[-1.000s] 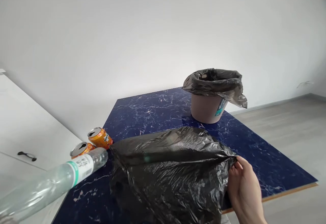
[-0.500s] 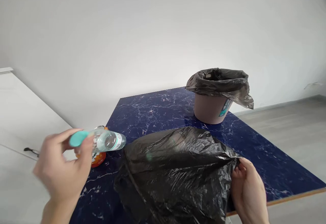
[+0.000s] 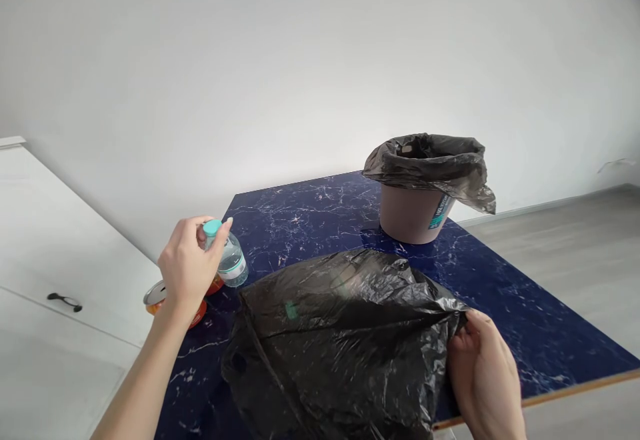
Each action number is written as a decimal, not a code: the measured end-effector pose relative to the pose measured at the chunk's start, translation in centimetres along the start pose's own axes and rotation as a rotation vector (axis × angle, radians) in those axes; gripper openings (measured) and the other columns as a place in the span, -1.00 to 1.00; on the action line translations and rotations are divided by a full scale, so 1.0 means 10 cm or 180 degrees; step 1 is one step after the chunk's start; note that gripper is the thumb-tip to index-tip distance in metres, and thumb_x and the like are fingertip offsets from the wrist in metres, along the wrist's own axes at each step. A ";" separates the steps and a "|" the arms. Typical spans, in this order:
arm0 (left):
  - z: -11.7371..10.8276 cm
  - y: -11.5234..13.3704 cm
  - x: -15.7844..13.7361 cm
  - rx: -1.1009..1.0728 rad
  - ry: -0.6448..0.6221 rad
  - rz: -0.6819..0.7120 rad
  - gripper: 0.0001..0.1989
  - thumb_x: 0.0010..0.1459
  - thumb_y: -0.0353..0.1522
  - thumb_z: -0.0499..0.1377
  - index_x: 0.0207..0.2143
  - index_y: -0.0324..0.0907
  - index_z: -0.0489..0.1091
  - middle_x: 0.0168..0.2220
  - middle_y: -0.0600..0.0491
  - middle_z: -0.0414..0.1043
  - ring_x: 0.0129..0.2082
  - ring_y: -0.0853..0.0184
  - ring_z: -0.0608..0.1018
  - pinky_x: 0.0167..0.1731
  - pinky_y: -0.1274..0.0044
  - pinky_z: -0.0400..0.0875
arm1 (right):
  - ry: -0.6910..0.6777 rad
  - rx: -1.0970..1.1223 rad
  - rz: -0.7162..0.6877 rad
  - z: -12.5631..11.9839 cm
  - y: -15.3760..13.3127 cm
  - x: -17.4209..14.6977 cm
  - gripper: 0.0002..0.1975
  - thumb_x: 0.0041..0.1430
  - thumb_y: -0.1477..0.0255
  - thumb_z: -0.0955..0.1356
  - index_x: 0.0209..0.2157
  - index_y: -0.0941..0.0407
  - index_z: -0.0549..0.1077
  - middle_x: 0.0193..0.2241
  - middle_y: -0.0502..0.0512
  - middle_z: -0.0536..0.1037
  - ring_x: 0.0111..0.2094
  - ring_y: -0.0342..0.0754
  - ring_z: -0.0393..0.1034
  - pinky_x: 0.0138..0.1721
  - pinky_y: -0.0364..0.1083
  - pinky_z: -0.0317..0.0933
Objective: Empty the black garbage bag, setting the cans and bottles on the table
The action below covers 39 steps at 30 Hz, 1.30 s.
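Nearest, the right hand [image 3: 486, 363] had its thumb and fingers pressed together, pinching the edge of a black plastic bag [image 3: 345, 353]; the bag spread to the left of these fingers over the dark blue table [image 3: 505, 293]. The left hand [image 3: 190, 257] pinched a clear bottle [image 3: 233, 263] at its top, with the turquoise cap [image 3: 213, 227] between thumb and fingers. The bottle's body was below the fingertips, slightly tilted, just beside the bag's corner. Orange cans [image 3: 199, 313] were partly hidden behind the left forearm. Farther, a lined bin [image 3: 407, 215] stood upright.
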<state>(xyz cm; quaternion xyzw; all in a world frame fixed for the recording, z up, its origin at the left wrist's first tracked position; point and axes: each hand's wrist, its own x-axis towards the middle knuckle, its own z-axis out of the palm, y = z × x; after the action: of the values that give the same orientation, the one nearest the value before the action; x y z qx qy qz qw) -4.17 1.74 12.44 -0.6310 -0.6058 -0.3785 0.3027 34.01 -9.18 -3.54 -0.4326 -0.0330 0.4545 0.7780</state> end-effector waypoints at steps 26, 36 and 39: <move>-0.54 0.01 -0.33 -0.0295 -0.0526 0.0138 -0.67 0.44 -0.11 0.10 -0.31 -0.12 0.41 -0.50 0.14 0.24 -0.51 0.33 0.36 -0.39 0.48 0.25 | -0.0209 -0.0044 -0.0084 -0.04 0.03 0.02 -0.72 0.04 0.26 0.58 -0.37 0.06 0.48 -0.43 -0.11 0.37 -0.37 -0.16 0.25 -0.39 -0.25 0.25; -0.83 0.01 -1.37 -0.0871 -0.3110 -0.0788 -0.46 0.38 0.13 0.01 -0.39 -0.07 0.41 -0.45 0.11 0.44 -0.49 0.32 0.49 -0.38 0.53 0.30 | -0.0177 -0.0039 -0.0016 -0.08 0.05 0.04 -0.74 0.04 0.27 0.58 -0.35 0.06 0.50 -0.43 -0.11 0.38 -0.39 -0.16 0.23 -0.42 -0.25 0.23; -0.83 0.13 -1.55 -0.1037 -0.3643 -0.1495 -0.31 0.34 0.22 -0.07 -0.47 -0.10 0.48 -0.56 0.09 0.38 -0.57 0.31 0.45 -0.46 0.52 0.21 | -0.0174 -0.0064 -0.0023 -0.08 0.05 0.03 -0.75 0.05 0.27 0.57 -0.34 0.06 0.52 -0.43 -0.10 0.37 -0.40 -0.16 0.22 -0.45 -0.26 0.22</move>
<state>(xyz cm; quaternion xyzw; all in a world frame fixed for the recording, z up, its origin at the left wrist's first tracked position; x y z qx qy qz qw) -3.53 -13.66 3.91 -0.6216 -0.7284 -0.1253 -0.2595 34.23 -9.39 -4.49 -0.4276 -0.0604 0.4629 0.7741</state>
